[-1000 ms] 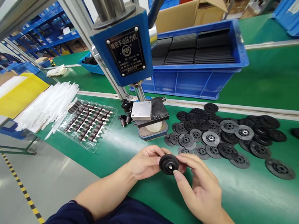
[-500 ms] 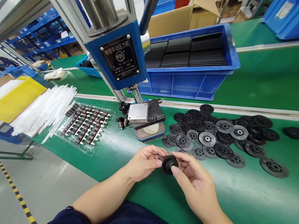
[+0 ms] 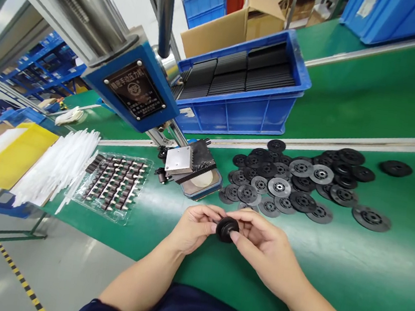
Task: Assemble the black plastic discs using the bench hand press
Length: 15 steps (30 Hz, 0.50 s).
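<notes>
Between both hands is a small black round part (image 3: 226, 230) with a flanged, stepped shape, held above the green bench. My left hand (image 3: 196, 228) pinches it from the left with thumb and fingers. From the right, my right hand (image 3: 263, 243) grips the same part, its thumb on the near face. Some of the part is covered by the fingers. Just beyond the hands lies a loose pile of black and grey slotted discs (image 3: 279, 187). A blue hand press (image 3: 135, 86) stands behind to the left, with a metal block (image 3: 179, 159) at its base.
A clear plastic tray (image 3: 123, 219) of small brown cylinders lies left of the press, beside white tubes (image 3: 59, 162) and a yellow sheet (image 3: 14, 157). Behind the discs stands a blue crate (image 3: 243, 112) packed with black plates. Another blue bin (image 3: 401, 23) is at the back right.
The camera view has turned, so the press appears further left and more tilted. Both hands keep hold of the black part, which looks turned slightly.
</notes>
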### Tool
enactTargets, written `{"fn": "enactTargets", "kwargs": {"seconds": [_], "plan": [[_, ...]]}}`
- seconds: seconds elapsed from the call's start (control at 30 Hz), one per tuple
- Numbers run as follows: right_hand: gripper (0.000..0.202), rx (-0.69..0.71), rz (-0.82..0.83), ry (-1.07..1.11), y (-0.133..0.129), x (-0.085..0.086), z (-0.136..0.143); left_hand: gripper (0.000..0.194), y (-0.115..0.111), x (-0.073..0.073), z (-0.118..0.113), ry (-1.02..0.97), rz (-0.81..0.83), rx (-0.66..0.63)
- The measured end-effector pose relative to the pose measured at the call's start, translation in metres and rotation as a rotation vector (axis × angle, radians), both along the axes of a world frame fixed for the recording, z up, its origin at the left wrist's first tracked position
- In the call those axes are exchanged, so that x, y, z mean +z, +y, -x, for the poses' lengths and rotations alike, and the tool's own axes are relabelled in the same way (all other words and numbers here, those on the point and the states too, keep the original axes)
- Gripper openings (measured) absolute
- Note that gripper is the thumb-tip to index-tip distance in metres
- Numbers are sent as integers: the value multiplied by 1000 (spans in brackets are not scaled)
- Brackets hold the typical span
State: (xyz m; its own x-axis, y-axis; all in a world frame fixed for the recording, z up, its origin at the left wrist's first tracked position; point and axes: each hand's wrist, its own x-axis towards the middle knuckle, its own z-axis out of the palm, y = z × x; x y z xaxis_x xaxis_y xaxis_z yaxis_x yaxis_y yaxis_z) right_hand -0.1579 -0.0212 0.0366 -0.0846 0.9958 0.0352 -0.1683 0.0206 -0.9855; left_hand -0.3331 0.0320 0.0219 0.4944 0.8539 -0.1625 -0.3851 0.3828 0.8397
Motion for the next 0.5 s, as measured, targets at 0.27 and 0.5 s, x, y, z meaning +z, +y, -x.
{"fn": "enactTargets", "kwargs": {"seconds": [0.27, 0.5], "plan": [[32, 24, -63, 6, 0, 4, -5, 21, 0, -2, -1, 5, 74, -1], [25, 0, 10, 27, -2, 3, -3, 19, 2, -3, -1, -35, 78, -20]]}}
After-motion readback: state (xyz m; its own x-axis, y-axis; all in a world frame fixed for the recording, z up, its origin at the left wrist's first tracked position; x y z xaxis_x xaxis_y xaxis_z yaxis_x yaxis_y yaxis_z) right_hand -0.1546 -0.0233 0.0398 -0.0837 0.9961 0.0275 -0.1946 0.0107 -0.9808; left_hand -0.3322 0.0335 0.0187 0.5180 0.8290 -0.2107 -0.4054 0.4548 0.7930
